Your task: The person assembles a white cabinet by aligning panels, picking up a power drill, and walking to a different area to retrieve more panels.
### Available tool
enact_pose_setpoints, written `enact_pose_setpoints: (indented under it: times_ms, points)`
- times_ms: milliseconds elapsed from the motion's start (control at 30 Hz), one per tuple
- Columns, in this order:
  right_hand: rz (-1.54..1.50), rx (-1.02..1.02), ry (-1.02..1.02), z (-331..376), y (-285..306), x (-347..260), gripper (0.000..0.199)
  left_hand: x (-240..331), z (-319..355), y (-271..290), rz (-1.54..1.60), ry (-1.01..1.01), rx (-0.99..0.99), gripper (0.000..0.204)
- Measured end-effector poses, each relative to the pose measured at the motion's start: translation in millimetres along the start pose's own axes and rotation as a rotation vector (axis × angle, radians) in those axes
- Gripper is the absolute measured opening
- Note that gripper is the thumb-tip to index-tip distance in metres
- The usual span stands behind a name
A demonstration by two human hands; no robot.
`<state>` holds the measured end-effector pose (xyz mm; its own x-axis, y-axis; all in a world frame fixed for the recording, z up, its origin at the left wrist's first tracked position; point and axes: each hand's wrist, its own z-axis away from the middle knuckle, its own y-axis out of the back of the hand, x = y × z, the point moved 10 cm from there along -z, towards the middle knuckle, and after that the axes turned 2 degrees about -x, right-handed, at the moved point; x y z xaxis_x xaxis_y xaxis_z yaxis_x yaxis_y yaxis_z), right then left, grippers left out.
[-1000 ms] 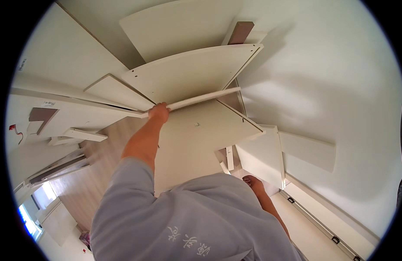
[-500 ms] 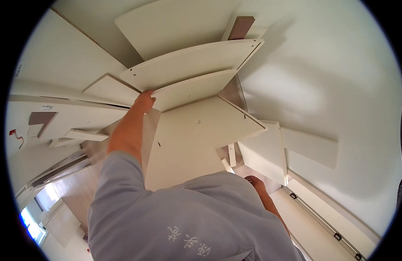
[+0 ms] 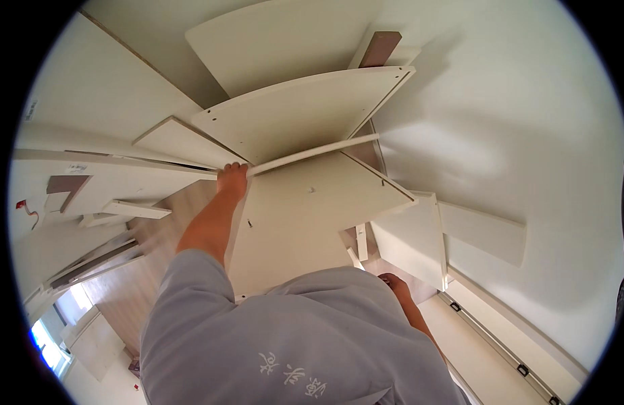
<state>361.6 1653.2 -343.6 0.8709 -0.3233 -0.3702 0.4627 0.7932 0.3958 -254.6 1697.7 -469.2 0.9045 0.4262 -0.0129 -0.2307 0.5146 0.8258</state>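
Observation:
My left hand (image 3: 232, 179), arm stretched forward, is closed round the left end of a narrow white board (image 3: 312, 154). That board stands on edge, its thin side toward me. Below it lies a large white panel (image 3: 302, 219) with a pale round fitting and dark metal pins sticking up from it. Behind the board leans another white panel (image 3: 305, 108) with small drilled holes at its corners. My right hand (image 3: 395, 283) is low beside my body, its fingers curled and partly hidden by the shirt; what they hold, if anything, cannot be made out.
More white panels lean at the back (image 3: 278, 40) and on the left (image 3: 116, 74). A brown block (image 3: 381, 48) sits behind them. On the right are a white panel (image 3: 413, 236) and a long board with a dark metal rail (image 3: 487, 341). Wood-look floor (image 3: 133, 283) shows at left.
The narrow board has tipped away from the leaning panel toward me, so its thin edge now faces up. My left hand has come slightly nearer with it. My right hand has barely moved.

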Motion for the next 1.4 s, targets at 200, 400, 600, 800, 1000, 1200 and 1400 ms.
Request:
enact_pose_setpoints:
  times_ms: [200, 400, 600, 800, 1000, 1200, 1400]
  points:
    - [0.058, -0.012, -0.062, 12.5, 9.4, -17.5, 0.029, -3.5, 39.0, -75.2, 0.024, -0.142, -0.304, 0.038]
    - [0.047, -0.010, -0.055, 17.4, 13.8, -32.7, 0.032, 9.2, 48.2, -96.4, -0.003, -0.221, -0.377, 0.037]
    - [0.092, -0.020, 0.046, -0.6, 16.5, -21.7, 0.027, -4.6, 35.4, -69.7, 0.074, -0.159, -0.298, 0.037]
    - [0.124, 0.000, 0.012, 3.3, 20.2, -26.4, 0.025, -30.7, 7.8, -21.3, 0.250, 0.046, -0.091, 0.037]
    - [0.105, -0.016, 0.006, -0.6, 19.7, -8.3, 0.029, -45.2, -12.0, 0.1, 0.210, 0.156, 0.003, 0.041]
    - [0.075, -0.031, -0.006, 5.6, 21.8, -30.3, 0.030, -54.1, -12.6, 18.9, 0.263, 0.216, 0.039, 0.056]
    - [0.130, -0.025, -0.038, 5.0, 20.1, -31.6, 0.033, -55.5, -13.9, 23.8, 0.271, 0.236, 0.065, 0.063]
